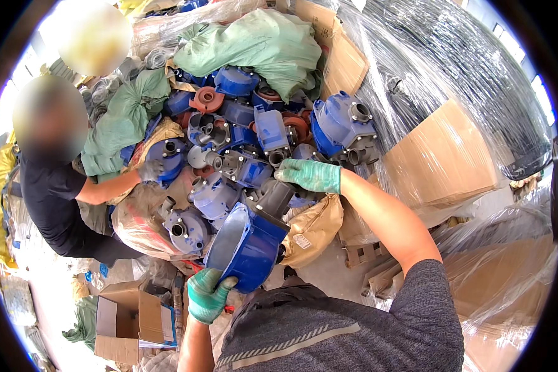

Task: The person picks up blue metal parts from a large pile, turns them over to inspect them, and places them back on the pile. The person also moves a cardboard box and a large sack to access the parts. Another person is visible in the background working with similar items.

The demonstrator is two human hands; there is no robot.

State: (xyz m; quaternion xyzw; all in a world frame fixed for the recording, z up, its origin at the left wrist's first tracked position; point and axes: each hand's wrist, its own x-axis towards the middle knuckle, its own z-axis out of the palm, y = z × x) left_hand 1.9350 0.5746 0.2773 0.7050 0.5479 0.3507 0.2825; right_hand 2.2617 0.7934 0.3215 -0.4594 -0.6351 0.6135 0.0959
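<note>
A large blue pump housing (pixel 249 249) with a wide hollow opening and a dark pipe outlet (pixel 275 197) is held tilted in front of my body. My left hand (pixel 208 295), in a green-and-white work glove, grips its lower rim with thumb and fingers. At the upper end my right hand (pixel 310 175), gloved alike, has its fingers closed over the top of the outlet; its fingertips are partly hidden. Just beyond lies a heap of similar blue housings (pixel 216 197) with dark outlets, some touching each other. Among them are reddish-brown round castings (pixel 206 99).
At the left a person (pixel 53 198) in dark clothes reaches a gloved hand (pixel 150 170) to the heap. Green sacks (pixel 254 46) lie behind it. Film-wrapped cartons (pixel 440 158) stand at the right, an open cardboard box (pixel 127 319) at lower left, a tan sack (pixel 313 232) beside the housing.
</note>
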